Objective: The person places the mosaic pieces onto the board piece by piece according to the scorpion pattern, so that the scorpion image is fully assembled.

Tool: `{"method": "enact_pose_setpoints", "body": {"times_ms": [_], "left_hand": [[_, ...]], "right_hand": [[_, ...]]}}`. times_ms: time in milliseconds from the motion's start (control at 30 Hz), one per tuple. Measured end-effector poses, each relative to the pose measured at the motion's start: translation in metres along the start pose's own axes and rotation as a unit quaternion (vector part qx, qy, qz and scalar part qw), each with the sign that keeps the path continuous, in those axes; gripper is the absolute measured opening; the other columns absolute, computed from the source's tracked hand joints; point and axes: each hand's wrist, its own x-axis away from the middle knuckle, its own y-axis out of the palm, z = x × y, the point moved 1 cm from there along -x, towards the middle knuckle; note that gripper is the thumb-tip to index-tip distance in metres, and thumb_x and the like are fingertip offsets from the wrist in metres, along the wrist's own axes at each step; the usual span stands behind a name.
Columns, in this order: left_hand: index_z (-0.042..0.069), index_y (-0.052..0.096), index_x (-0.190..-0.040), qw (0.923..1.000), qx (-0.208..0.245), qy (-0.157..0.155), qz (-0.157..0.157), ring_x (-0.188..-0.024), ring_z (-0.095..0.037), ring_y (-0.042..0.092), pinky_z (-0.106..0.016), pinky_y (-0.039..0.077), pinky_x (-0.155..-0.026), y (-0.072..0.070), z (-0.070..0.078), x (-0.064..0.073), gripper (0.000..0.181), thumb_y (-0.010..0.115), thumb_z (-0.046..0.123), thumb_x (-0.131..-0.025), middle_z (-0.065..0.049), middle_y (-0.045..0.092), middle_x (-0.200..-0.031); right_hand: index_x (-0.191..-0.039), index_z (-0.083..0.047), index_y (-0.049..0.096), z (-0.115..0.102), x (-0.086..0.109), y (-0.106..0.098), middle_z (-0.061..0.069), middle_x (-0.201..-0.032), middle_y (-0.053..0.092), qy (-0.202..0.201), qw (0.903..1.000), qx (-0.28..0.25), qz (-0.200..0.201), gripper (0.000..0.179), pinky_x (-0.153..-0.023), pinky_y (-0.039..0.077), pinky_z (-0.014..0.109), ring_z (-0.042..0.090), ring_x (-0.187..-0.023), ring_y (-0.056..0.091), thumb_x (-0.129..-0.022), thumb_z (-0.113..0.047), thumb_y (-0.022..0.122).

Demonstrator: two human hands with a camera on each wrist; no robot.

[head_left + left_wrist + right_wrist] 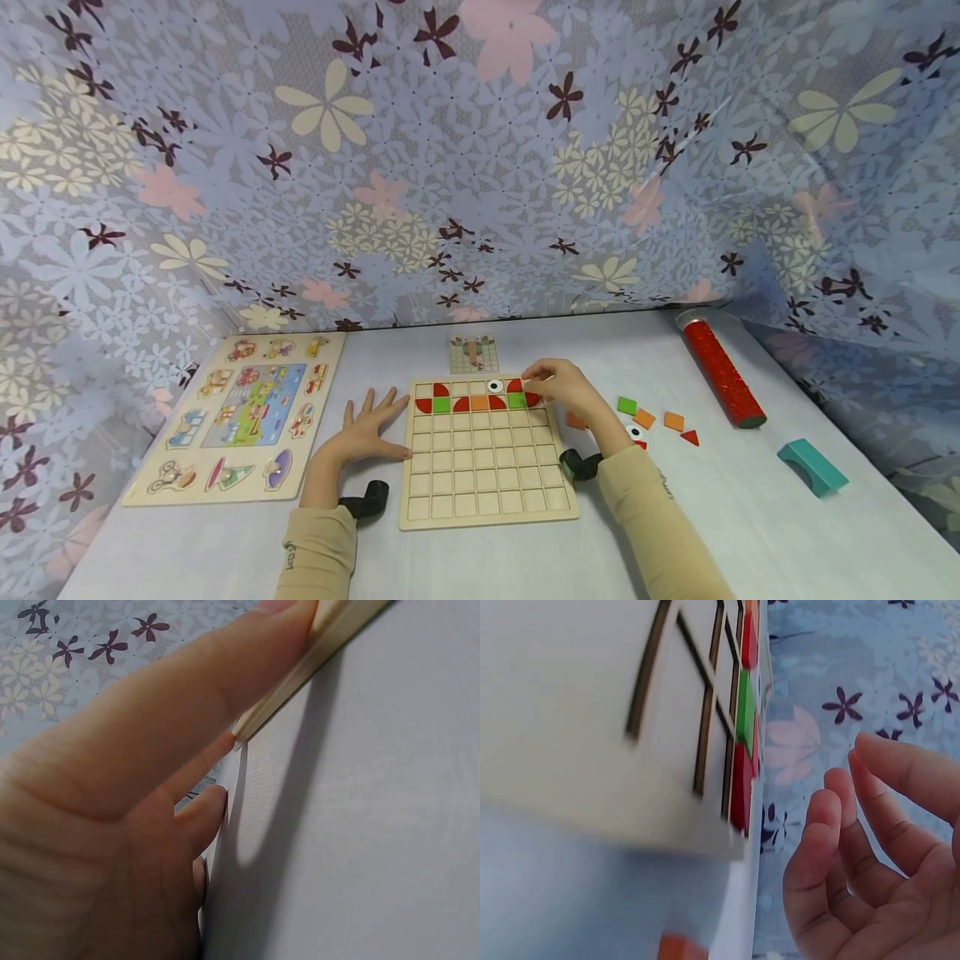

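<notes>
A wooden grid board (491,483) lies in front of me, with red, green and orange tiles and an eye tile (495,387) in its top two rows. My left hand (369,435) lies spread beside the board's left side, thumb and a fingertip at its edge. In the left wrist view, the thumb (187,712) presses along the board's side. Over the top right corner is my right hand (562,385), next to a green tile (517,400) and red curved tiles. Its fingers (817,847) are loosely bent, index and thumb tips close together, with no piece visible between them.
A pattern card (474,354) lies behind the board. Right of it are loose tiles: a green square (627,405), orange squares (673,421), a red triangle (691,437). Farther right lie a red tube (722,371) and a teal arch block (813,468). A picture puzzle (232,417) lies left.
</notes>
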Motion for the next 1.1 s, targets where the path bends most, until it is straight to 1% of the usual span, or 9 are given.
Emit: {"method": "enact_pose_setpoints", "body": {"times_ms": [100,333,500,633,733,867,933,1100], "left_hand": [[0.009,0.030,-0.145,1.0000,-0.001,0.000,-0.002,-0.137,-0.044,-0.009,-0.060,-0.018,-0.104,0.001,-0.001,0.000,0.097,0.080,0.038,-0.066,-0.018,0.012,-0.153],[0.009,0.028,-0.145,1.0000,-0.002,0.003,-0.005,-0.137,-0.044,-0.010,-0.060,-0.018,-0.103,0.000,-0.001,0.001,0.097,0.079,0.038,-0.068,-0.018,0.011,-0.153],[0.008,0.028,-0.145,1.0000,0.007,0.004,-0.005,-0.137,-0.044,-0.010,-0.060,-0.019,-0.103,0.000,0.000,0.001,0.097,0.079,0.037,-0.067,-0.018,0.010,-0.153],[0.008,0.028,-0.145,1.0000,0.006,0.004,-0.006,-0.137,-0.044,-0.010,-0.060,-0.019,-0.103,0.000,0.000,0.001,0.097,0.079,0.036,-0.067,-0.018,0.010,-0.153],[0.008,0.029,-0.145,1.0000,0.006,0.005,-0.005,-0.137,-0.045,-0.010,-0.060,-0.019,-0.103,0.000,0.000,0.001,0.097,0.079,0.036,-0.067,-0.018,0.010,-0.153],[0.008,0.029,-0.145,1.0000,0.004,0.006,-0.005,-0.137,-0.045,-0.010,-0.061,-0.019,-0.103,0.000,0.001,0.001,0.097,0.079,0.036,-0.067,-0.019,0.011,-0.153],[0.008,0.029,-0.145,1.0000,0.004,0.006,-0.005,-0.137,-0.045,-0.010,-0.060,-0.019,-0.103,0.001,0.001,0.001,0.097,0.079,0.036,-0.067,-0.019,0.011,-0.153],[0.008,0.028,-0.145,1.0000,0.004,0.001,-0.006,-0.137,-0.044,-0.011,-0.060,-0.019,-0.103,0.000,0.001,0.003,0.097,0.079,0.036,-0.068,-0.018,0.010,-0.153]], "right_hand": [[-0.107,-0.002,0.063,0.006,0.003,-0.006,0.011,-0.097,0.059,0.012,0.9999,0.000,0.008,0.025,-0.070,0.050,0.036,0.026,-0.083,0.056,-0.087,-0.016,0.063],[-0.111,0.001,0.061,0.021,0.008,-0.022,0.013,-0.101,0.059,0.023,0.9994,-0.007,0.024,0.027,-0.070,0.049,0.033,0.026,-0.085,0.054,-0.087,-0.013,0.061],[-0.111,0.001,0.061,0.030,0.013,-0.034,0.014,-0.103,0.059,0.042,0.9985,0.004,0.035,0.028,-0.069,0.048,0.031,0.024,-0.082,0.054,-0.087,-0.013,0.060],[-0.113,0.002,0.060,0.036,0.018,-0.042,0.015,-0.106,0.059,0.046,0.9984,0.006,0.032,0.029,-0.071,0.048,0.032,0.024,-0.087,0.054,-0.089,-0.013,0.058],[-0.115,0.003,0.059,0.040,0.022,-0.048,0.017,-0.108,0.059,0.040,0.9986,0.013,0.031,0.030,-0.073,0.047,0.033,0.025,-0.090,0.054,-0.090,-0.013,0.056],[-0.116,0.002,0.058,0.046,0.028,-0.058,0.017,-0.107,0.059,0.046,0.9976,0.033,0.040,0.031,-0.069,0.046,0.031,0.024,-0.082,0.053,-0.090,-0.015,0.056],[-0.116,0.003,0.058,0.049,0.031,-0.063,0.017,-0.106,0.058,0.051,0.9972,0.031,0.044,0.032,-0.066,0.045,0.030,0.024,-0.080,0.051,-0.090,-0.015,0.056],[-0.114,0.005,0.058,0.052,0.041,-0.073,0.018,-0.105,0.058,0.060,0.9968,0.029,0.044,0.030,-0.065,0.045,0.030,0.024,-0.080,0.050,-0.090,-0.012,0.055]]}}
